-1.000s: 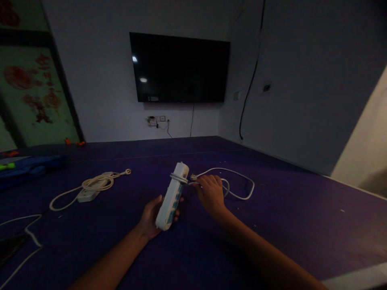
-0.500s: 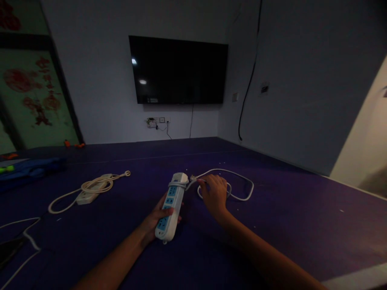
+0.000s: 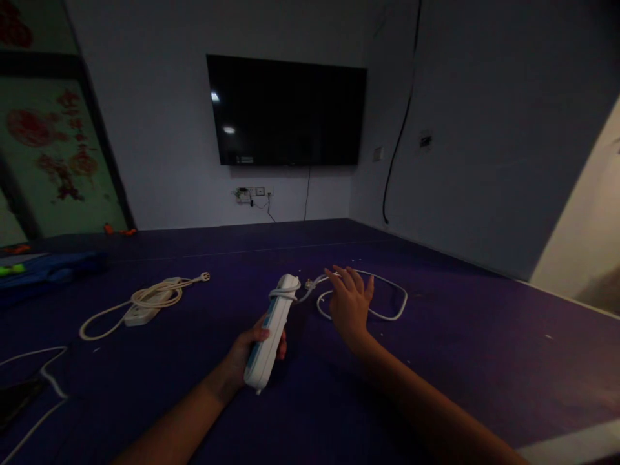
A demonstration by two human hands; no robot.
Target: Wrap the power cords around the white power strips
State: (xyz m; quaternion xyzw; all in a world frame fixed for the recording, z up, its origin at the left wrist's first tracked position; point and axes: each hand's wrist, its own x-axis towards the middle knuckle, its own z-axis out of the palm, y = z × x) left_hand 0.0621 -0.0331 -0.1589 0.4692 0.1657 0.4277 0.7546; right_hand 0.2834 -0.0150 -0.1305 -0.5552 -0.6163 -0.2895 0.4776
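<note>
My left hand grips the near end of a white power strip with blue sockets, tilted on its side above the dark purple floor. A turn of its white cord is wrapped round the strip's far end, and the rest lies in a loose loop on the floor to the right, with the plug just beyond the strip's tip. My right hand hovers over that loop with fingers stretched out and apart, holding nothing.
A second power strip with a coiled cream cord lies on the floor to the left. Another white cable runs at the far left edge. A blue object sits by the left wall. A wall-mounted TV hangs ahead.
My right hand has let go of the cord and opened its fingers above the loop. My left hand has rolled the strip onto its side, and the cord loop lies wider.
</note>
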